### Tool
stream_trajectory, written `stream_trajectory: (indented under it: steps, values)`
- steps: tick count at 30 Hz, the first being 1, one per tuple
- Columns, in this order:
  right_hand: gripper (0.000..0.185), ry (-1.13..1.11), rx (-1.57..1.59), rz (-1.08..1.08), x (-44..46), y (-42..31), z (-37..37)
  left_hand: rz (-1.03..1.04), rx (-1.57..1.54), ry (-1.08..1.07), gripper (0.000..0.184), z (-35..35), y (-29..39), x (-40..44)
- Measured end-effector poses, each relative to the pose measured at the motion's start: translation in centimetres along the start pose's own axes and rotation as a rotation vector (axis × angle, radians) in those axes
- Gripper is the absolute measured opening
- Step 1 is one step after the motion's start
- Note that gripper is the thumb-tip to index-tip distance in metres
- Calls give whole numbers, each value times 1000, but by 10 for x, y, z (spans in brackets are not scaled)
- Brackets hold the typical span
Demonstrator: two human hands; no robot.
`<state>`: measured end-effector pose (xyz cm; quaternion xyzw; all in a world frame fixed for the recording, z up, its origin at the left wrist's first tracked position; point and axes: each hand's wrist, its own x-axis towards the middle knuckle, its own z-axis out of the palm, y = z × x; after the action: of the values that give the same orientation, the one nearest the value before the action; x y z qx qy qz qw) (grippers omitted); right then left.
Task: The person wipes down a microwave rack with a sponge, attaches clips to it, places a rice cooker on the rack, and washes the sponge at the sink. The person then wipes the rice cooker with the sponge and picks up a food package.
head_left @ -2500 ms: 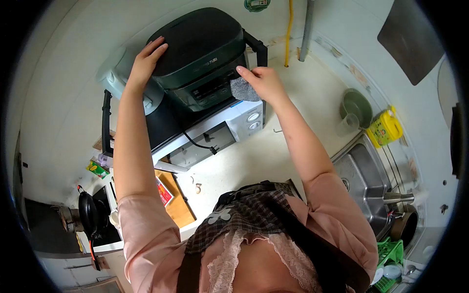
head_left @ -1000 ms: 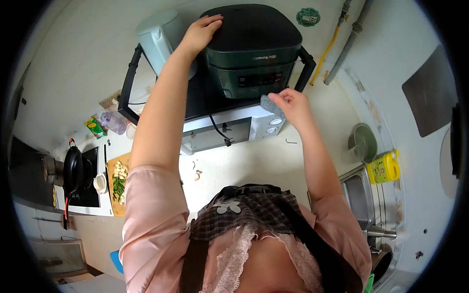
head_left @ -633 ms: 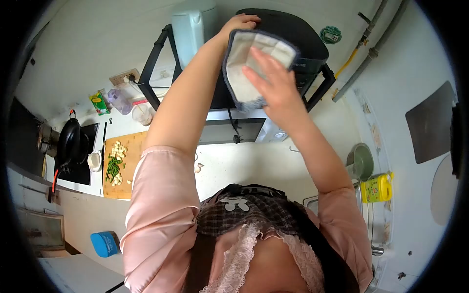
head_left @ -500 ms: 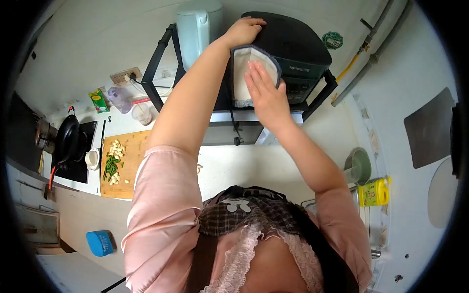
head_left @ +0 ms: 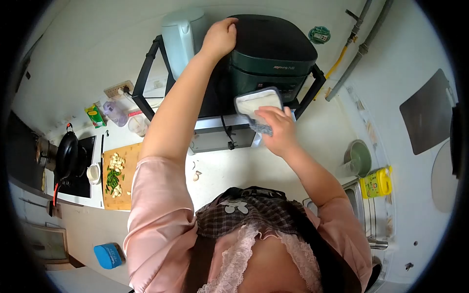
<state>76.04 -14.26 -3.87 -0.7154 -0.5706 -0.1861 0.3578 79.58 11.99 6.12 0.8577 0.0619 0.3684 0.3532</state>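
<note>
A dark green rice cooker [head_left: 266,73] with a black lid stands on a black-framed rack. My left hand [head_left: 221,38] rests at its back left corner, fingers curled over the lid's edge. Below the cooker's front panel, my right hand [head_left: 279,128] grips a cleaning cloth [head_left: 258,101], white with a grey border. The fingers press on its white face, and its lower part folds down in grey. The cloth's upper edge overlaps the lower front of the cooker and hides part of the control panel.
A pale blue kettle [head_left: 183,41] stands left of the cooker. On the counter below are a cutting board [head_left: 128,168] with garlic and chopped green pieces, a wok [head_left: 68,154], and a plastic cup [head_left: 138,126]. To the right are a green bowl [head_left: 359,157] and a yellow jug [head_left: 376,183].
My right hand has moved down with the cloth, from the cooker's left front to below its panel. Its flat fingers now bend round the cloth. My left hand stays at the lid. The view has shifted.
</note>
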Motion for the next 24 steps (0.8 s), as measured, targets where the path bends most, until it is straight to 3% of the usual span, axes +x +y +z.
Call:
stream_trajectory:
  steps: [2, 4, 6, 8, 9, 11, 12, 14, 16, 17, 18, 20, 22, 24]
  values:
    - [36, 57, -19, -2, -11, 0, -13, 230, 218, 231, 32, -7, 5, -15]
    - [31, 172, 185, 185, -37, 15, -18, 339, 190, 295, 34, -19, 17, -53]
    - [26, 226, 260, 508, -81, 31, -13, 224, 33, 294, 30, -22, 21, -105]
    - [26, 229, 160, 595, -110, 34, -18, -75, -93, 246, 23, -11, 11, -167]
    - [27, 192, 177, 649, -132, 45, -17, -158, -78, 190, 15, -6, 11, -193]
    - [28, 153, 201, 694, -156, 54, -16, -444, 246, -36, 30, 5, 15, -233]
    - [28, 125, 279, 756, -160, 53, -20, -431, 282, -9, 37, 17, 4, -251]
    - [28, 85, 358, 813, -164, 50, -21, -443, 341, -9, 34, 35, -12, -269]
    - [27, 61, 353, 845, -164, 48, -17, -473, 36, -28, 32, 48, -27, -278]
    - [27, 54, 362, 832, -163, 46, -12, -477, -116, -68, 22, 53, -30, -280]
    - [27, 63, 394, 820, -162, 44, -6, -480, -110, -51, 22, 55, -28, -280]
    - [28, 67, 428, 793, -162, 44, 0, -327, -219, 185, 16, 57, -24, -277]
    - [28, -19, 344, 743, -165, 43, 5, -240, -100, 197, 16, 30, 0, -257]
    - [28, -80, 361, 759, -163, 40, 6, -22, 105, 286, 18, 2, 21, -227]
